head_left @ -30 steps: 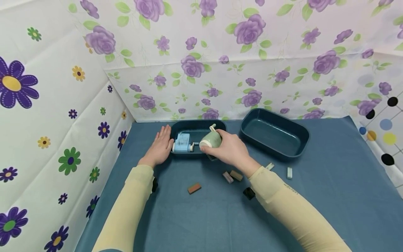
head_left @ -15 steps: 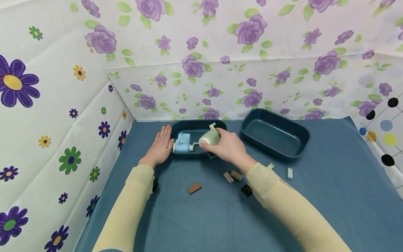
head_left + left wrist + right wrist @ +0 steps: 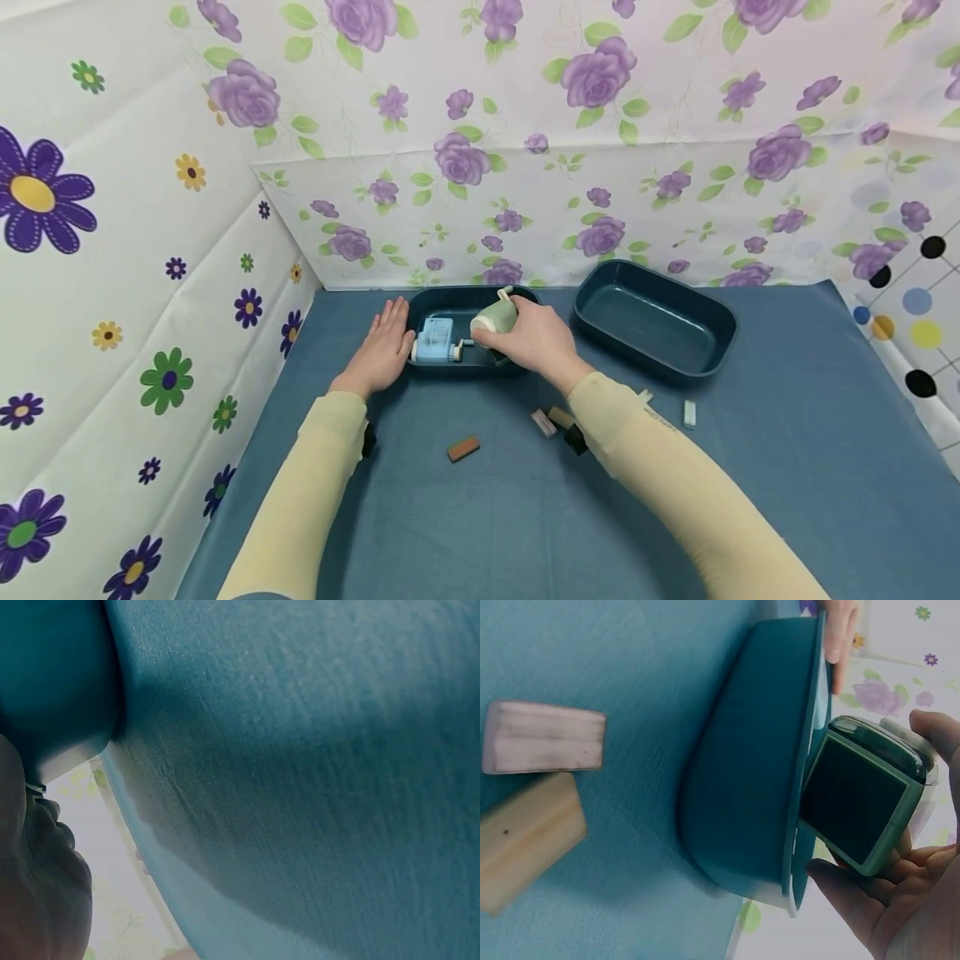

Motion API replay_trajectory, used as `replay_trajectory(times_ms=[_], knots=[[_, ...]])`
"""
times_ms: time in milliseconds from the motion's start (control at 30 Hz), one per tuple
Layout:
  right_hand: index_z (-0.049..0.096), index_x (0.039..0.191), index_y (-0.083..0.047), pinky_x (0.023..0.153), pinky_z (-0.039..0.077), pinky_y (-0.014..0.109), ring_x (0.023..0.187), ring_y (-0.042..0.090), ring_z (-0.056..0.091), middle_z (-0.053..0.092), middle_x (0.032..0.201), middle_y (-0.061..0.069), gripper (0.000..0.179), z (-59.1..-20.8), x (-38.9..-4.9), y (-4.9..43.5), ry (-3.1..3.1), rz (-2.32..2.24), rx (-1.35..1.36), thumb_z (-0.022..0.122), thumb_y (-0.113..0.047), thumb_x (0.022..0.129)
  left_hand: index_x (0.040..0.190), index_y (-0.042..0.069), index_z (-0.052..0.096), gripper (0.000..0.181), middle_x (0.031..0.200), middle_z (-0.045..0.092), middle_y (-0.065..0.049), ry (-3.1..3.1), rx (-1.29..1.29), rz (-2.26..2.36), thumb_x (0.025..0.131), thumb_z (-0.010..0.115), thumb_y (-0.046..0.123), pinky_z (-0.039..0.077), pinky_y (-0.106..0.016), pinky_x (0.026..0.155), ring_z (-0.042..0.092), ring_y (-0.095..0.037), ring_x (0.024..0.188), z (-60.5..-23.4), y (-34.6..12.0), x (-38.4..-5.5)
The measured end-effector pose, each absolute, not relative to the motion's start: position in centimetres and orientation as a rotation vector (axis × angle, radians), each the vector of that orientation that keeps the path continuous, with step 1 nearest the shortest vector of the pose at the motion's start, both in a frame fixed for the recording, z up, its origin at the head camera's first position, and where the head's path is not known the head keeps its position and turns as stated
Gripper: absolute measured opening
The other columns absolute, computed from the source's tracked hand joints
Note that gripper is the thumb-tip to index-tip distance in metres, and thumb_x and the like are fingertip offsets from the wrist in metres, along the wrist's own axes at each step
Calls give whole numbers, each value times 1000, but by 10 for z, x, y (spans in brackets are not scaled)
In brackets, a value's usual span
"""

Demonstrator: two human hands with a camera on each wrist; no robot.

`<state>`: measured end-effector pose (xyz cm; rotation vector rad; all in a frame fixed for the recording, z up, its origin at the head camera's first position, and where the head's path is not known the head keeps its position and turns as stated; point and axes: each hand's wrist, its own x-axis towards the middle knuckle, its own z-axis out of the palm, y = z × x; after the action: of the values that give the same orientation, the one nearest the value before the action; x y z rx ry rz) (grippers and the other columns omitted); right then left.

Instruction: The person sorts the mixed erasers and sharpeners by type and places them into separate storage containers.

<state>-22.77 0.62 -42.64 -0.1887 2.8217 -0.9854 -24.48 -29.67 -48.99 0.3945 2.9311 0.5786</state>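
Note:
My right hand (image 3: 542, 337) grips a green pencil sharpener (image 3: 498, 317) with a cream ring and small cream handle. It is held tilted above the right part of a dark blue tray (image 3: 480, 293). The right wrist view shows the sharpener's dark square face (image 3: 856, 801) beside the tray's rim, with fingers and thumb around the body. Inside the tray at left lies a light blue crank pencil sharpener (image 3: 433, 340). My left hand (image 3: 382, 346) lies with straight fingers against the tray's left end; in the left wrist view only part of that hand (image 3: 45, 877) shows.
A second dark blue tray (image 3: 652, 321) stands at the back right. On the blue cloth lie small blocks: a reddish-brown block (image 3: 463, 448), a pinkish block (image 3: 543, 422), a tan block (image 3: 560, 417) and a pale block (image 3: 689, 414). Flowered sheets rise behind and at the left.
My right hand has shifted slightly left and toward the back with the green sharpener. The left hand and the blue sharpener have stayed in place.

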Motion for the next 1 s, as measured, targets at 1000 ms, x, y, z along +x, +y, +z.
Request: replay_trajectory(times_ms=[1000], knots=[[54,153,-1,61,60,44,70,26,66,70,91,12,95,-452,-260,-31,2915,-533,-16,70,-72,91,172,2,5,64,180,-1,-15,2939,392,591,120,31,29,0,-53,132,-8,-30,165,-491,-296,-243]])
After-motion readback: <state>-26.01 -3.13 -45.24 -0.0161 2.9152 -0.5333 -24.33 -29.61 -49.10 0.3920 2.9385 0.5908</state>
